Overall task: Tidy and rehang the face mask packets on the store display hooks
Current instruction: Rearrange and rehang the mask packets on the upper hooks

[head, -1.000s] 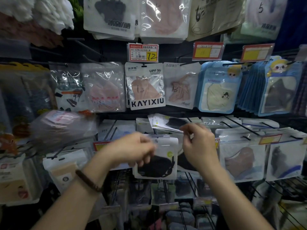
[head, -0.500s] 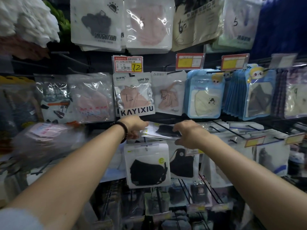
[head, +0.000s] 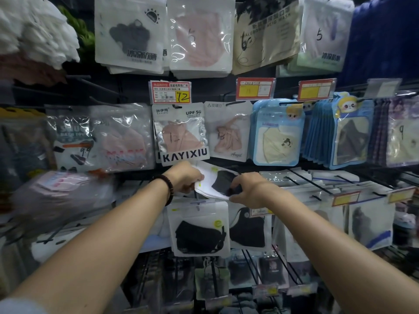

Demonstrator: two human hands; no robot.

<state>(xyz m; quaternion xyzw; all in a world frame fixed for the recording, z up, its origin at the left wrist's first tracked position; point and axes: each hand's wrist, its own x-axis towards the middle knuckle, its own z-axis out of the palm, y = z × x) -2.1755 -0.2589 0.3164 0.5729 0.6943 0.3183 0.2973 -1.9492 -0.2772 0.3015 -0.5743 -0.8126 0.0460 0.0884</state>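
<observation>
Left hand (head: 186, 177) is gripping the packet (head: 216, 180) at its left edge; right hand (head: 251, 189) is pinching its right edge. The packet is lying nearly flat, just under the KAYIXIU pack (head: 181, 137), above a hanging pack (head: 199, 230).

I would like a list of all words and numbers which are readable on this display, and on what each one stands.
"KAYIXIU": pink-mask packet, middle row.
"UPF 50": the same packet, top corner.
"12": price tag above it.
"Angel": neighbouring packet on its right.
"ACID MASK": tan packet, top row.
"5": handwritten on the pale packet, top right.
The red-and-yellow tags and the fine Chinese print: too small or blurred to read.
</observation>
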